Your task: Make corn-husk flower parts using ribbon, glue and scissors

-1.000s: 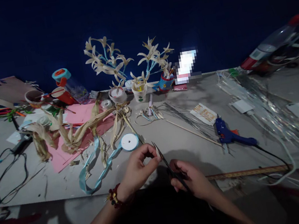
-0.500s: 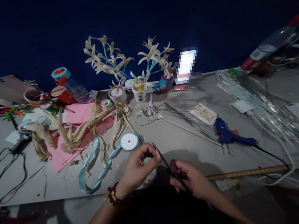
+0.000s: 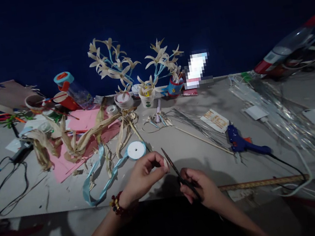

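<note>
Dark scissors [image 3: 173, 167] are gripped in my right hand [image 3: 202, 186], their blades pointing up and left. The fingers of my left hand [image 3: 144, 178] are pinched together on a small pale piece of husk [image 3: 166, 165], mostly covered by the fingertips. The blades pass just to the right of this piece, and the two look slightly apart. Behind my left hand lies a white spool [image 3: 136, 150] with light blue ribbon [image 3: 112, 181] trailing from it. Dried corn husks [image 3: 72, 149] are spread farther left.
Husk flowers [image 3: 118, 66] on blue stems stand in small pots at the back. Right of my hands are thin wires [image 3: 199, 127], a wooden stick [image 3: 202, 138] and a blue glue gun [image 3: 243, 142] with its cord. Pink paper [image 3: 63, 166] lies under the husks. Clear plastic wrap [image 3: 282, 114] lies at right.
The scissors' blades have shifted slightly right, away from my left fingertips. More of the pale piece now shows. Both hands otherwise stay nearly in place.
</note>
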A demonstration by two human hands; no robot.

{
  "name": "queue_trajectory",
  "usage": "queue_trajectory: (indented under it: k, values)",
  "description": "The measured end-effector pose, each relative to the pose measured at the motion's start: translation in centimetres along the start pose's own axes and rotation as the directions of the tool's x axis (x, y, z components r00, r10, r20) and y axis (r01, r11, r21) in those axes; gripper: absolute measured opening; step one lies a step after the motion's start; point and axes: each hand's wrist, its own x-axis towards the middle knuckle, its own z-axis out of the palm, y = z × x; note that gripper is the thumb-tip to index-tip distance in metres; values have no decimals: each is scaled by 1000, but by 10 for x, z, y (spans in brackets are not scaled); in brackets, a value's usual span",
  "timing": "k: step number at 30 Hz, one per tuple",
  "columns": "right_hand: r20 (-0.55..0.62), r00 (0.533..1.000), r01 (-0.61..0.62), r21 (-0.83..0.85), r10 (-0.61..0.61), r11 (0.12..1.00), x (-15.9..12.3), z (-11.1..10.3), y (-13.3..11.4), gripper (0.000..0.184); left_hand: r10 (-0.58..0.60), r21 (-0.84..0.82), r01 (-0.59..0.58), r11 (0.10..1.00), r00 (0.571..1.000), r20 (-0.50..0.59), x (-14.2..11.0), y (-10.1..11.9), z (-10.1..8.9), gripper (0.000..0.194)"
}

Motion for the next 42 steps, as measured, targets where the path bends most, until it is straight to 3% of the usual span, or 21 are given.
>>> queue_trajectory:
  k: [6, 12, 16, 25, 30, 35, 39, 42]
  values:
    - [-157, 988, 20, 99, -4, 995, 6, -4, -3, 46, -59, -112, 60, 992, 998, 10, 0, 1, 1, 22]
    - [-258, 950, 215, 136, -175, 967, 15, -1, -14, 33, -71, -111, 72, 991, 997, 16, 2, 3, 8, 23]
    - [-295, 929, 290, 204, -224, 935, 21, 2, -21, 28, -15, -20, 14, 1000, 1000, -15, 1, 0, 10, 20]
    - [-345, 917, 291, 238, -199, 927, 26, 4, -26, 31, 67, 197, -76, 978, 996, 51, -3, 4, 9, 5]
    - [-257, 946, 252, 199, -197, 947, 24, -2, -27, 27, 60, 243, -81, 967, 994, 89, -3, 6, 7, 1]
    - [-202, 957, 244, 164, -210, 956, 22, -6, -25, 27, 62, 114, -67, 991, 997, 46, -2, 5, 7, 6]
    - [-289, 930, 295, 214, -228, 931, 23, 0, -22, 27, 72, -117, -85, 989, 991, -115, -4, -8, 13, 19]
    - [-365, 896, 361, 270, -253, 892, 25, 6, -21, 31, 76, -209, -104, 972, 988, -138, -6, -22, 22, 19]
